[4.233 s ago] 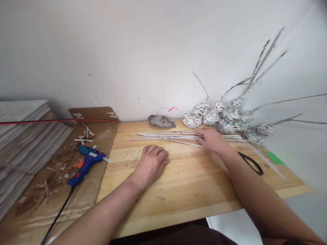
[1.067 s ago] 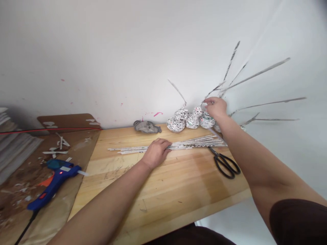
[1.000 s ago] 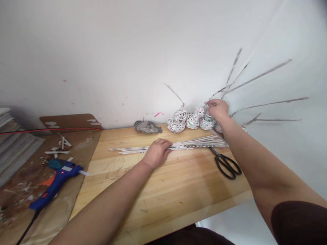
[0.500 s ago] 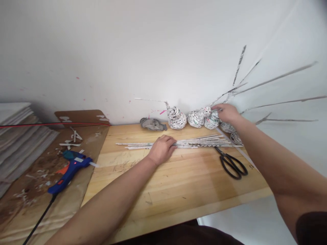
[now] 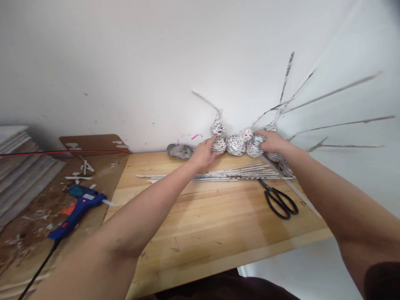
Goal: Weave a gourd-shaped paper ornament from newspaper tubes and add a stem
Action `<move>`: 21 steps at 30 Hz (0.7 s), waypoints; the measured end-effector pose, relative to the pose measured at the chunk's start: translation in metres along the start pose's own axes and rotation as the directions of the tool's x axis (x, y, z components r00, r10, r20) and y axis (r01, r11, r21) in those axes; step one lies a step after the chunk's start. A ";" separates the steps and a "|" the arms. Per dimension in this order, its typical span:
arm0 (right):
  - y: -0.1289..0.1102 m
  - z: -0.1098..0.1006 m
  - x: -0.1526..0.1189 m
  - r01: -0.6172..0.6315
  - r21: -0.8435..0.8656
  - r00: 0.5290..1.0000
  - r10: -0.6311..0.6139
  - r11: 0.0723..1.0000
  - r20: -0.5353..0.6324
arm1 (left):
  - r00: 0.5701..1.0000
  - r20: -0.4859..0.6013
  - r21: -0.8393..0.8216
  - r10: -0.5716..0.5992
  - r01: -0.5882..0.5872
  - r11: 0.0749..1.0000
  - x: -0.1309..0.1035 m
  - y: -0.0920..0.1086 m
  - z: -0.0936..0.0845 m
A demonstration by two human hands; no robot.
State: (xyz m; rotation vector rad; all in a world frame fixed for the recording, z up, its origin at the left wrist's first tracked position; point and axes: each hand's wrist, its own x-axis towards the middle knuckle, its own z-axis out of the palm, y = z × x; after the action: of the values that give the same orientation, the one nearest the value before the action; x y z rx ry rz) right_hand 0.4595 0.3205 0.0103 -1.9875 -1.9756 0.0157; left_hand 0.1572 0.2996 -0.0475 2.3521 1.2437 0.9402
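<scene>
Small gourd shapes woven from printed paper strips stand in a row against the wall. My left hand (image 5: pixel 205 154) has its fingers and thumb closed around the side of the leftmost woven paper gourd (image 5: pixel 218 144), whose thin paper tail sticks up and left. My right hand (image 5: pixel 271 141) grips another woven paper gourd (image 5: pixel 254 146) farther right; part of it is hidden behind the fingers. Between the hands a woven paper gourd (image 5: pixel 236 145) leans over, its small end to the right. Below lies a bundle of rolled paper sticks (image 5: pixel 243 171), partly covered by my left forearm.
Black-handled scissors (image 5: pixel 281 202) lie at the right of the wooden board (image 5: pixel 193 216). A grey cloth (image 5: pixel 180 151) rests by the wall. At left are a blue glue gun (image 5: pixel 78 212), paper scraps and a paper stack (image 5: pixel 25 175). Long paper strips fan out at right.
My left hand has left the paper sticks and moved up to the leftmost gourd, which now stands straighter with its tail raised. My right hand has shifted down slightly onto a gourd.
</scene>
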 end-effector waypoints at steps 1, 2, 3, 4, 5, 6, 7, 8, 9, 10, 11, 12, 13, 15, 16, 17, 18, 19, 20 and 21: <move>0.001 0.000 0.002 0.012 0.000 1.000 -0.012 1.000 0.009 | 1.000 0.008 -0.003 0.001 -0.001 1.000 0.001 0.001 0.000; 0.002 0.000 0.003 0.022 0.000 1.000 -0.022 1.000 0.014 | 1.000 0.013 -0.005 0.005 -0.005 1.000 0.000 0.002 0.000; 0.003 0.001 0.003 0.031 0.002 0.999 -0.031 1.000 0.014 | 1.000 0.016 -0.008 0.010 -0.010 1.000 -0.003 0.002 -0.001; 0.004 0.003 0.002 0.040 0.004 0.999 -0.040 0.999 0.012 | 1.000 0.018 -0.011 0.014 -0.014 1.000 -0.007 0.002 -0.003; 0.005 0.004 0.000 0.048 0.008 0.999 -0.048 0.999 0.007 | 1.000 0.021 -0.012 0.016 -0.016 1.000 -0.012 0.002 -0.004; 0.006 0.006 -0.003 0.056 0.013 0.998 -0.056 0.998 0.001 | 1.000 0.024 -0.013 0.016 -0.016 1.000 -0.017 0.001 -0.006; 0.006 0.007 -0.007 0.063 0.019 0.998 -0.063 0.998 -0.007 | 0.999 0.028 -0.013 0.015 -0.014 1.000 -0.022 0.001 -0.007; 0.007 0.007 -0.011 0.070 0.024 0.997 -0.069 0.997 -0.016 | 0.999 0.031 -0.012 0.012 -0.012 1.000 -0.027 0.000 -0.009; 0.007 0.006 -0.015 0.075 0.030 0.997 -0.075 0.997 -0.025 | 0.999 0.033 -0.011 0.010 -0.010 1.000 -0.031 -0.001 -0.011; 0.008 0.004 -0.018 0.079 0.035 0.996 -0.078 0.996 -0.034 | 0.999 0.032 -0.010 0.008 -0.008 1.000 -0.035 -0.001 -0.012; 0.008 0.000 -0.022 0.080 0.039 0.996 -0.078 0.996 -0.042 | 1.000 0.028 -0.010 0.007 -0.007 1.000 -0.038 -0.001 -0.014; 0.008 -0.004 -0.026 0.079 0.041 0.996 -0.077 0.996 -0.054 | 1.000 0.021 -0.009 0.006 -0.006 1.000 -0.040 -0.001 -0.016; 0.007 -0.009 -0.030 0.080 0.040 0.995 -0.077 0.996 -0.071 | 1.000 0.013 -0.008 0.005 -0.005 1.000 -0.044 0.000 -0.018; 0.007 -0.019 -0.042 0.078 0.013 0.991 -0.076 0.997 -0.113 | 1.000 -0.003 -0.007 0.004 -0.004 1.000 -0.053 0.001 -0.025; 0.007 -0.022 -0.050 0.069 -0.018 0.989 -0.071 0.997 -0.129 | 1.000 -0.012 -0.005 0.005 -0.005 1.000 -0.059 0.002 -0.029; 0.007 -0.024 -0.060 0.058 -0.052 0.989 -0.064 0.997 -0.135 | 1.000 -0.020 -0.001 0.006 -0.006 1.000 -0.068 0.003 -0.033; 0.008 -0.024 -0.070 0.045 -0.088 0.990 -0.056 0.995 -0.126 | 0.999 -0.035 0.006 0.008 -0.007 1.000 -0.078 0.004 -0.039; 0.008 -0.023 -0.082 0.040 -0.113 0.993 -0.052 0.993 -0.102 | 0.998 -0.054 0.024 0.011 -0.010 1.000 -0.091 0.005 -0.045; 0.008 -0.020 -0.094 0.051 -0.124 0.996 -0.060 0.991 -0.069 | 0.997 -0.072 0.039 0.011 -0.009 0.999 -0.104 0.008 -0.052; 0.008 -0.015 -0.106 0.077 -0.127 0.996 -0.082 0.989 -0.031 | 0.997 -0.079 0.045 0.000 0.004 0.999 -0.119 0.011 -0.059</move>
State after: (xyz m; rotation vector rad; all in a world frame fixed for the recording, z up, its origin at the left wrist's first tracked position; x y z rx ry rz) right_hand 0.4675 0.2143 -0.0011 -1.9683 -2.0781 -0.1667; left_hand 0.0760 0.1942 -0.0463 2.3683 1.3094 1.0244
